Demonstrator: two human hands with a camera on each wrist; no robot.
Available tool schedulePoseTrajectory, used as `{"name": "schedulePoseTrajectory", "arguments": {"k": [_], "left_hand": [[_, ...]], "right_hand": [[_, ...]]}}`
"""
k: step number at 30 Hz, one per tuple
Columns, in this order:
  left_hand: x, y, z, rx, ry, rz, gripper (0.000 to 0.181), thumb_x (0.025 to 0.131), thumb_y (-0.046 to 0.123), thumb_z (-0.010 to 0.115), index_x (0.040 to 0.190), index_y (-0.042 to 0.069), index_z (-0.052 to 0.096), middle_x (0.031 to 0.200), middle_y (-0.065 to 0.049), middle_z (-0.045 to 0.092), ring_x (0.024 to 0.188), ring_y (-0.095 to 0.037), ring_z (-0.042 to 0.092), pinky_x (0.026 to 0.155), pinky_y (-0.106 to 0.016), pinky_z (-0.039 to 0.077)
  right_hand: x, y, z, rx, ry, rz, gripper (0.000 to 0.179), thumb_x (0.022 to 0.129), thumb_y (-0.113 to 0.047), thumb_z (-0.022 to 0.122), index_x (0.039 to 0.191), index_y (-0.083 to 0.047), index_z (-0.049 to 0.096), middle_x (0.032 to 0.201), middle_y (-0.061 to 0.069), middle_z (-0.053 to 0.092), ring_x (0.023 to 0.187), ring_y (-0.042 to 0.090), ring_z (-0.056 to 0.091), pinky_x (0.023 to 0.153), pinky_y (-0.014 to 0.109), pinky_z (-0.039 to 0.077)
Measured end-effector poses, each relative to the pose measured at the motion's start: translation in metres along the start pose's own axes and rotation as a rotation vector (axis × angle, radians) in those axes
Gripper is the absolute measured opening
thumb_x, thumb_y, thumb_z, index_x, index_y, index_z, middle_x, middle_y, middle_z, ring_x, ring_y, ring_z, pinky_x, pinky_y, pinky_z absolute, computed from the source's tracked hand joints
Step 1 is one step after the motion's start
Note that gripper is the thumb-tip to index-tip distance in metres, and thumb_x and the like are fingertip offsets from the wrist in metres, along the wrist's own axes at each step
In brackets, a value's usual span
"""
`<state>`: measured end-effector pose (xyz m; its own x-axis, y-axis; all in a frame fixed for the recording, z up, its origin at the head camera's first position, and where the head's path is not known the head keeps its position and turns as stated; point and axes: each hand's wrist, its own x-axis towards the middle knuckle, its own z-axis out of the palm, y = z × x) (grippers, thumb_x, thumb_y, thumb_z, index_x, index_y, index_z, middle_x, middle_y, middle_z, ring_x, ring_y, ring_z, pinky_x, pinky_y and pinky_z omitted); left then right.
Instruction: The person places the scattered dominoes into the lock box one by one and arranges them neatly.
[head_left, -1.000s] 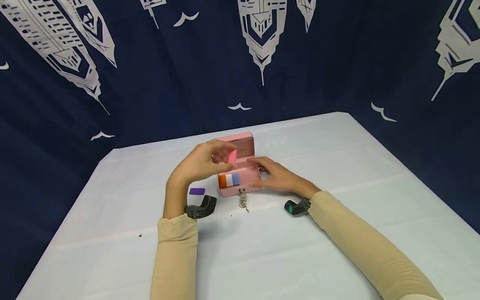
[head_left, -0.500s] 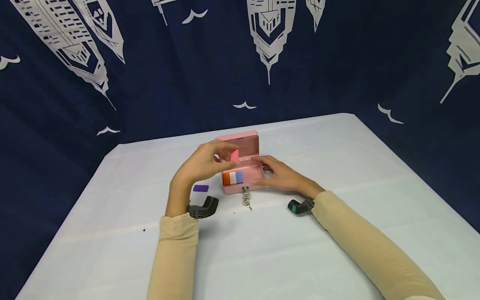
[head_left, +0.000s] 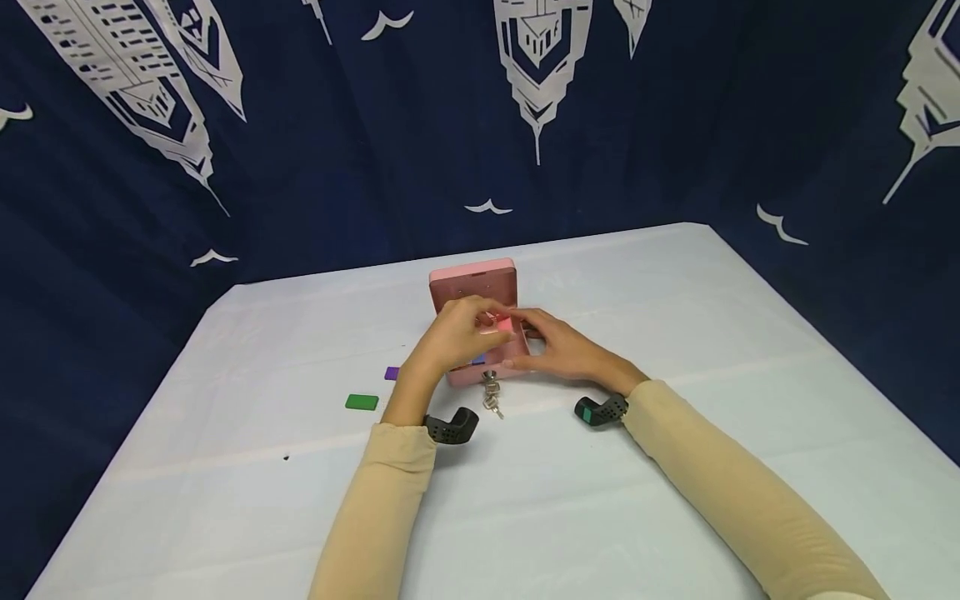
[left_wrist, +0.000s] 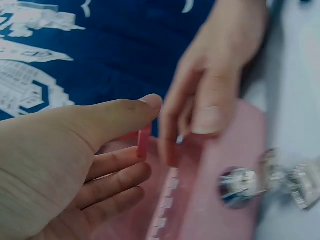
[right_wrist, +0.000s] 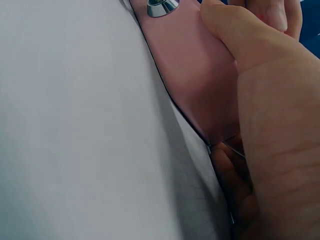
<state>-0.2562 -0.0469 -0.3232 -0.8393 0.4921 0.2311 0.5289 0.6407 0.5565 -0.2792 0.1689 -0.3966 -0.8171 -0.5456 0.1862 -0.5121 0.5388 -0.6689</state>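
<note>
A small pink domino-like block (head_left: 506, 324) is pinched between the thumb and fingers of my left hand (head_left: 453, 337), over the open pink cash box (head_left: 472, 292). In the left wrist view the block (left_wrist: 143, 143) shows edge-on below the thumb tip. My right hand (head_left: 570, 354) grips the box's right end, thumb at the front rim and fingers round the far side. Inside the box, a blue block (head_left: 478, 359) partly shows; my left hand hides the rest of that row. Keys (head_left: 492, 396) hang from the lock at the front.
On the white table (head_left: 525, 500), a green block (head_left: 362, 402) lies left of the box. A purple block (head_left: 392, 373) is partly hidden behind my left wrist. The box lid stands raised at the back, and a dark blue curtain (head_left: 375, 167) hangs behind the table.
My left hand has moved right and slightly down with the pink block, towards the box's right side. The green block has come into view beside my left forearm. My right hand keeps its hold.
</note>
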Motion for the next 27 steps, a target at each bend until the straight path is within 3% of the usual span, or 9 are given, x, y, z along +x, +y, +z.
{"name": "schedulePoseTrajectory", "arguments": {"k": [3,8,15,23,27], "left_hand": [[0.002,-0.003,0.011,0.0,0.02,-0.004,0.034,0.085,0.023,0.076,0.116,0.008,0.071,0.108,-0.004,0.067,0.099,-0.017,0.063,0.086,-0.031,0.051],[0.006,-0.006,0.029,-0.083,0.082,-0.013,0.033,0.082,0.025,0.08,0.109,0.007,0.073,0.111,-0.003,0.067,0.098,-0.016,0.065,0.084,-0.027,0.052],[0.009,-0.009,0.049,-0.109,0.165,0.057,0.031,0.08,0.022,0.083,0.105,0.006,0.074,0.114,-0.006,0.067,0.1,-0.018,0.063,0.086,-0.033,0.052],[0.005,-0.016,0.05,-0.17,0.157,-0.078,0.032,0.081,0.02,0.078,0.109,0.009,0.071,0.105,-0.004,0.063,0.092,-0.019,0.063,0.079,-0.029,0.051],[0.006,-0.017,0.05,-0.166,0.131,-0.092,0.031,0.08,0.018,0.078,0.108,0.007,0.071,0.106,-0.005,0.065,0.093,-0.02,0.065,0.08,-0.029,0.051]], "right_hand": [[0.001,-0.001,0.0,0.01,0.004,-0.015,0.086,0.081,-0.059,0.072,0.15,-0.024,0.035,0.15,-0.004,0.037,0.136,0.015,0.036,0.111,0.042,0.029],[0.001,0.0,0.0,0.023,-0.003,-0.012,0.085,0.081,-0.058,0.072,0.149,-0.023,0.035,0.149,-0.004,0.038,0.132,0.015,0.041,0.109,0.042,0.033],[0.001,0.001,0.0,-0.005,-0.003,-0.005,0.088,0.081,-0.055,0.073,0.151,-0.021,0.033,0.152,-0.002,0.035,0.137,0.017,0.035,0.109,0.044,0.032],[0.001,0.0,-0.001,0.01,-0.003,-0.009,0.083,0.082,-0.054,0.072,0.15,-0.024,0.035,0.149,-0.004,0.038,0.134,0.015,0.038,0.11,0.042,0.031],[0.0,0.001,-0.002,-0.001,0.001,-0.006,0.083,0.082,-0.057,0.071,0.15,-0.025,0.036,0.149,-0.004,0.039,0.135,0.015,0.037,0.11,0.043,0.03]]}}
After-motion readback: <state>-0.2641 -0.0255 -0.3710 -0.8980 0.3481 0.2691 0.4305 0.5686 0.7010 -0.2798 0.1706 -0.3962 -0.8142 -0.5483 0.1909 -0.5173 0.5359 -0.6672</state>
